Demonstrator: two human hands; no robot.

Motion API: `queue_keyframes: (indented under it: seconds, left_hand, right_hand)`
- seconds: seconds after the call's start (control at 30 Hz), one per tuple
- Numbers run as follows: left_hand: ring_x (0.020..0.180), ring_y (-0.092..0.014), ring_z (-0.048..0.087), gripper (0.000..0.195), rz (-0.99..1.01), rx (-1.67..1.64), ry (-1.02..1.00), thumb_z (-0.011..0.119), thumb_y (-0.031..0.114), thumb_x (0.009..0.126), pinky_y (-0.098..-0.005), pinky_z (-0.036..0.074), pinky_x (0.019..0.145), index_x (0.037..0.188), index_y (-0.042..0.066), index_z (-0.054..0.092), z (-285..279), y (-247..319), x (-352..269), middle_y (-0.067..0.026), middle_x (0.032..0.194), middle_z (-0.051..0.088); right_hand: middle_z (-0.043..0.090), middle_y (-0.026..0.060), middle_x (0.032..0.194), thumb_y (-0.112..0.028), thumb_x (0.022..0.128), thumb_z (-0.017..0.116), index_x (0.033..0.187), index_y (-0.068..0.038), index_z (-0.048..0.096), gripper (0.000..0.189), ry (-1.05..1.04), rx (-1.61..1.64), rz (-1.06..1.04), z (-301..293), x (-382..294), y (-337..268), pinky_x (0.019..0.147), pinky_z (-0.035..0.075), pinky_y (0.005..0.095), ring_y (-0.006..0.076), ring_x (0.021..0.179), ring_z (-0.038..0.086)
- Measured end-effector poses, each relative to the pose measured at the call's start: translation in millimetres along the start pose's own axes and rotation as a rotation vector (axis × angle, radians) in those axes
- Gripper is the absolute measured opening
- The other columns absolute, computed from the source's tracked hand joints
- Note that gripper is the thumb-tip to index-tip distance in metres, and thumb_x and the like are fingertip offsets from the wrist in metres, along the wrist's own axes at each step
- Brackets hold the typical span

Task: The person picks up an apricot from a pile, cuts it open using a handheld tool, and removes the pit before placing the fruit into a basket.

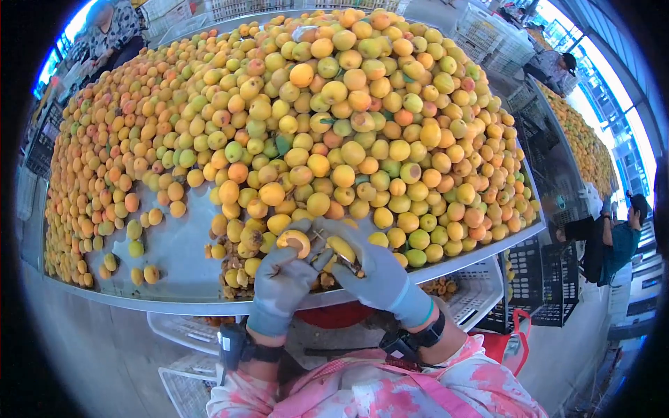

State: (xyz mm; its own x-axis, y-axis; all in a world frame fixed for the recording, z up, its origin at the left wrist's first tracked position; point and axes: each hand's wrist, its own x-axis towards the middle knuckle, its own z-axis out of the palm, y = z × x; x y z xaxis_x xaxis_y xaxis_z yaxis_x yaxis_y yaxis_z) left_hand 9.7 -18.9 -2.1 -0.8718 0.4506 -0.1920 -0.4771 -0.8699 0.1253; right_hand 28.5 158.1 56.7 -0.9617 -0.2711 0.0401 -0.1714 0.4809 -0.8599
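Both hands wear grey gloves and meet just above the near edge of a metal sorting table (172, 256). Between its thumb and fingers, my left hand (287, 282) grips an apricot half (294, 243) with the cut face and brown hollow showing. My right hand (368, 266) holds another apricot piece (341, 248). A thin dark tool (349, 263), perhaps a small knife, lies along that piece; the fingers hide most of it. Beyond the hands rises a big heap of whole apricots (334, 136). Brown, spoiled fruit (232, 261) lies left of my left hand.
White plastic crates (478, 292) sit below the table's near rim, one with fruit pieces inside. Black crates (543, 277) and a red bag (496, 345) are at the right. A seated person (616, 245) is farther right; another person (112, 31) is at the far left.
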Motion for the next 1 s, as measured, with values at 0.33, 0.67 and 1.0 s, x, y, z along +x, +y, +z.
queue_keyframes:
  seconds: [0.33,0.67,1.0]
  left_hand:
    - [0.121,-0.033,0.050,0.052,-0.006,0.115,-0.027,0.050,0.002,0.084,-0.0483,0.038,0.105,0.136,0.005,0.043,2,-12,1,-0.0156,0.131,0.051]
    - [0.116,-0.034,0.054,0.044,-0.010,0.199,-0.067,0.050,0.008,0.093,-0.0470,0.043,0.100,0.137,0.008,0.043,-3,-4,0,-0.0154,0.129,0.054]
    - [0.114,-0.037,0.055,0.043,0.021,0.469,0.008,0.054,0.009,0.091,-0.0498,0.044,0.098,0.132,0.005,0.043,2,-13,-3,-0.0198,0.125,0.054]
  right_hand:
    - [0.060,0.0184,0.116,-0.011,0.078,0.065,0.140,-0.017,0.039,0.068,0.033,-0.303,0.048,-14,-20,-20,0.070,0.054,0.0417,0.0350,0.089,0.064]
    - [0.064,0.0225,0.103,-0.022,0.080,0.064,0.135,-0.014,0.045,0.058,-0.025,-0.593,0.374,-107,-135,17,0.079,0.052,0.0429,0.0377,0.088,0.064]
    - [0.066,0.0096,0.082,-0.016,0.084,0.063,0.138,-0.011,0.042,0.058,0.117,-0.451,0.392,-119,-99,16,0.072,0.050,0.0340,0.0236,0.084,0.065]
